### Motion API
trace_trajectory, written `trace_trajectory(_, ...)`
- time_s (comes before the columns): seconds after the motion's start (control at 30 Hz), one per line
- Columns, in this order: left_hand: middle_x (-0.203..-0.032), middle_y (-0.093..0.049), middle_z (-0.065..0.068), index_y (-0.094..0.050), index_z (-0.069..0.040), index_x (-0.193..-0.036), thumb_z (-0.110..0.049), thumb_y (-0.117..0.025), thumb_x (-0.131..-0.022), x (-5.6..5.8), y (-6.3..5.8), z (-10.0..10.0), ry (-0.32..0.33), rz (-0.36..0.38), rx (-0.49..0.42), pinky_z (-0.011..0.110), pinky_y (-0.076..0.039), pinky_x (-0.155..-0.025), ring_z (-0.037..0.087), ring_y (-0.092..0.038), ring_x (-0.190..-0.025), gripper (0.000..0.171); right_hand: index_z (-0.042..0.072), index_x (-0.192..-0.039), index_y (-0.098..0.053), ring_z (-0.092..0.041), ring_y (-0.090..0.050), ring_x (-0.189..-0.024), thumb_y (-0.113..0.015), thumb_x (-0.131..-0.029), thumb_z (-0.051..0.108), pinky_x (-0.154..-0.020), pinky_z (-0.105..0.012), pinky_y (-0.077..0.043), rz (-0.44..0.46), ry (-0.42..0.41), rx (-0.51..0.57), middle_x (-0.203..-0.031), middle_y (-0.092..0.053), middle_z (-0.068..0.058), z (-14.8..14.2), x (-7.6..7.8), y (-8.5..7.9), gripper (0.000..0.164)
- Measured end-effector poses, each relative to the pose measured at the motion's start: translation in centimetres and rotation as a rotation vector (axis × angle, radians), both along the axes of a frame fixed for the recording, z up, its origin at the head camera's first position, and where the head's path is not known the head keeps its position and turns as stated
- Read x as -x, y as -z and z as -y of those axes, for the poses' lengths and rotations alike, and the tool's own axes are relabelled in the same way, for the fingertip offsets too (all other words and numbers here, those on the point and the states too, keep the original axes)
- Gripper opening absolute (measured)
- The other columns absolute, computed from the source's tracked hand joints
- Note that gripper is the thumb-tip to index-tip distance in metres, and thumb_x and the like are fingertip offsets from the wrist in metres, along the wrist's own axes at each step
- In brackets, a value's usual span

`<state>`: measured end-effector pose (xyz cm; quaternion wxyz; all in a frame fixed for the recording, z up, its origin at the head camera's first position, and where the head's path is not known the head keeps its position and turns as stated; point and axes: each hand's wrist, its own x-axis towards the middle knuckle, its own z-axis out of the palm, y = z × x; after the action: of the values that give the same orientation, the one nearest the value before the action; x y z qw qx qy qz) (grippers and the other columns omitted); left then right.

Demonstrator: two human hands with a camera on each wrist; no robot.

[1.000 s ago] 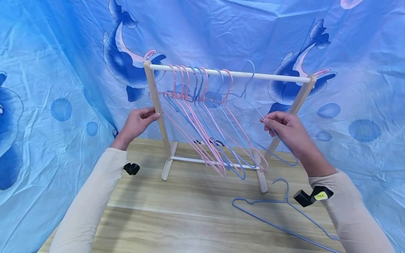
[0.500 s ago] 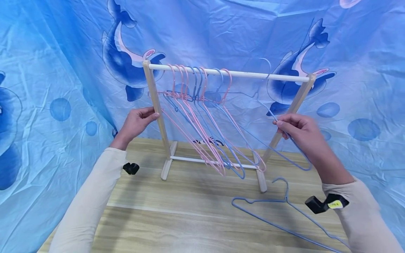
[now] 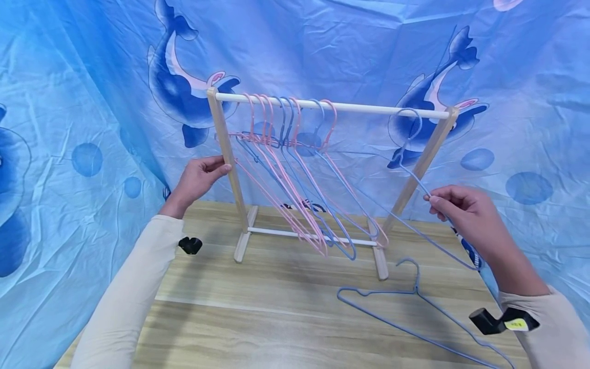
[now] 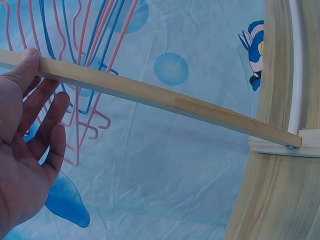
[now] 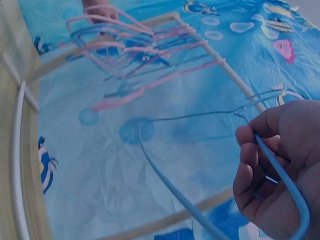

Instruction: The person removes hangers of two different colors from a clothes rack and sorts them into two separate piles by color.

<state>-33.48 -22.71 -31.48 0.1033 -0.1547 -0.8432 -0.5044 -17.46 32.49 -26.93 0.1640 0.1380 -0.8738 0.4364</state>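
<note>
My left hand [image 3: 200, 179] pinches the left wooden post [image 3: 222, 133] of a small clothes rack between thumb and fingers, as the left wrist view also shows. My right hand [image 3: 470, 212] grips a blue clothes hanger [image 3: 414, 178] by its sloping shoulder, to the right of the rack. This hanger's hook overlaps the right part of the white rail [image 3: 364, 107] in the head view. In the right wrist view, the hanger's lower bar [image 5: 172, 190] runs toward the camera. Several pink and blue hangers [image 3: 335, 120] hang from the rail's left and middle parts.
Another blue hanger [image 3: 378, 292] lies on the wooden table [image 3: 253, 318] in front of the rack's right foot [image 3: 380, 264]. A white lower bar [image 3: 286, 233] joins the feet. Behind stands a blue dolphin-print cloth [image 3: 295, 41].
My right hand has moved right and down toward me with the blue hanger; its hook has shifted right and lower against the rail. My left hand stays on the post.
</note>
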Motion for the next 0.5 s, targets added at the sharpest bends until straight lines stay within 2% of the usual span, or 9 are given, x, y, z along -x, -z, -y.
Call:
trace_trajectory(0.23, -0.134, -0.067, 0.016, -0.065, -0.014, -0.14, -0.043, -0.065, -0.1, 0.0, 0.0, 0.0, -0.004, -0.006, 0.012, 0.05, -0.049, -0.108, 0.029, -0.064, -0.123, 0.05, 0.01, -0.105, -0.072, -0.011, -0.053, -0.068, -0.058, -0.106, 0.012, -0.05, -0.028, -0.041, -0.021, 0.01, -0.058, -0.082, -0.066, 0.007, -1.8, -1.1, 1.6, 0.015)
trace_trajectory(0.5, -0.134, -0.067, 0.016, -0.064, -0.013, -0.141, -0.045, -0.064, -0.1, 0.1, 0.0, 0.1, -0.006, -0.007, 0.021, 0.051, -0.049, -0.107, 0.03, -0.064, -0.124, 0.052, 0.011, -0.105, -0.071, -0.01, -0.053, -0.064, -0.057, -0.104, 0.002, -0.05, -0.027, -0.041, -0.038, -0.04, -0.114, -0.082, -0.066, 0.008, -3.9, -2.0, 3.7, 0.016)
